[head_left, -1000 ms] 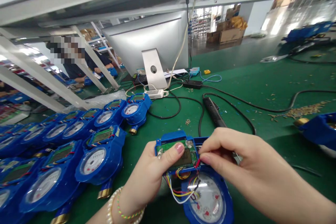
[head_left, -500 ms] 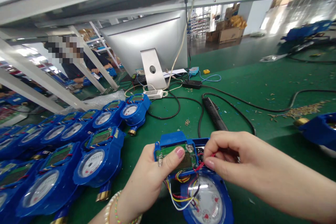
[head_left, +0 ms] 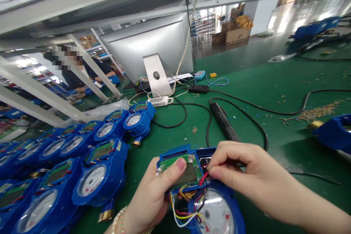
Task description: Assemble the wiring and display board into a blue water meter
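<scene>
My left hand (head_left: 153, 188) is closed around a blue plastic housing, its thumb pressing on the green circuit board (head_left: 189, 173) with a small display. Below the board, yellow, white, red and black wires (head_left: 184, 223) hang in loops over the round dial of a blue water meter (head_left: 216, 214). My right hand (head_left: 241, 166) pinches thin red wires (head_left: 203, 179) at the right edge of the board. Its fingertips cover part of the dark compartment (head_left: 204, 152) beside the board.
Several blue water meters (head_left: 94, 182) stand in rows at left. Behind the hands lie a black corded screwdriver-like tool (head_left: 223, 120) and cables. A monitor (head_left: 153, 44) stands further back. Loose screws (head_left: 319, 111) and another blue meter body (head_left: 336, 133) are at right. A person (head_left: 79, 73) sits beyond the frame.
The housing now sits slightly lower and tilts a little differently. My right fingers have moved slightly left with the red wires, closer to the board. The view has shifted slightly.
</scene>
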Demonstrator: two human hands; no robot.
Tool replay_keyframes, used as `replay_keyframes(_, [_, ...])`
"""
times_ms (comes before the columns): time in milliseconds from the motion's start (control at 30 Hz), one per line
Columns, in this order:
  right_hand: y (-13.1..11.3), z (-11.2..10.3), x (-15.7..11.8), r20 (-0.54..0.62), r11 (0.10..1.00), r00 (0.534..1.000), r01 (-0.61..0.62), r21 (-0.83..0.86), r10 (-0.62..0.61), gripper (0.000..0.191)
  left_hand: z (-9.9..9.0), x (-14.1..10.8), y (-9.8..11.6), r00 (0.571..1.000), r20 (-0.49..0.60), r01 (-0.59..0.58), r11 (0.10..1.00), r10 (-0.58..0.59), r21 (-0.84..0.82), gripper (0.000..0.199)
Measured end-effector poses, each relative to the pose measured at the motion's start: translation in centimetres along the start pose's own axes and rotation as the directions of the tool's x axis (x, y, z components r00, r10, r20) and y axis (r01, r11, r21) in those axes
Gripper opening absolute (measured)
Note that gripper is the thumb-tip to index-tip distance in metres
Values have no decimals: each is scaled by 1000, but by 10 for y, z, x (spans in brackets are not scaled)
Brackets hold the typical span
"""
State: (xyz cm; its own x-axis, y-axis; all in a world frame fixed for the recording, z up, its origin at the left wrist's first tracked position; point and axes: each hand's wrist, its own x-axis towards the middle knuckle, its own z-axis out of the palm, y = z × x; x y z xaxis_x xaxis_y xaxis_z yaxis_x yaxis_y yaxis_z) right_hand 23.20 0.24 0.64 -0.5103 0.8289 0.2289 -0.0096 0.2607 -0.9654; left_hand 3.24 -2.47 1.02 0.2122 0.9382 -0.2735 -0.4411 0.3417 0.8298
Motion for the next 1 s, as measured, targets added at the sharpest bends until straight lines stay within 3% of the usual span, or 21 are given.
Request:
replay_keyframes(133, [3, -5, 0, 64, 981, 992, -121, 154, 112, 33, -4, -2, -6, 995, -99, 27, 999, -31, -36, 16])
replay_keyframes(233, [6, -10, 0, 100, 967, 984, -163, 196, 146, 38, -11, -5, -12, 970, -229, 95, 995, -85, 36, 40])
replay_keyframes(300, [7, -11, 0, 101, 964, 986, -149, 220, 129, 27, -16, -7, -14, 966, -242, 119, 989, -95, 87, 55])
replay_keyframes(367, [7, -11, 2, 100, 970, 988, -133, 205, 115, 12, -20, -7, -14, 985, -149, 104, 990, -89, 98, 58])
replay_keyframes(433, [7, -11, 5, 109, 978, 985, -146, 146, 131, 36, -22, -5, -11, 996, 32, 75, 993, -78, 90, 48])
replay_keyframes(500, [8, -10, 8, 128, 980, 982, -158, 122, 142, 44, -25, -1, -7, 972, 217, 70, 994, -88, 89, 39])
replay_keyframes(600, [8, -9, 11, 151, 976, 980, -150, 158, 126, 43, -32, 6, -5, 913, 398, 42, 990, -93, 136, 33])
replay_keyframes(667, [7, -8, 14, 164, 981, 978, -148, 127, 126, 45, -38, 8, -7, 902, 425, -11, 982, -71, 188, 37])
replay_keyframes(767, [2, -6, 18, 168, 993, 979, -112, -26, 114, 45, -46, 11, -7, 952, 306, -103, 940, -1, 325, 48])
replay_keyframes(900, [-7, -2, 26, 174, 968, 973, -108, -226, 149, 46, -47, 17, 0, 916, 400, -202, 851, -10, 484, 50])
replay_keyframes(1000, [-11, 0, 31, 143, 956, 979, -103, -276, 146, 51, -45, 19, 3, 888, 460, -221, 850, -28, 478, 41])
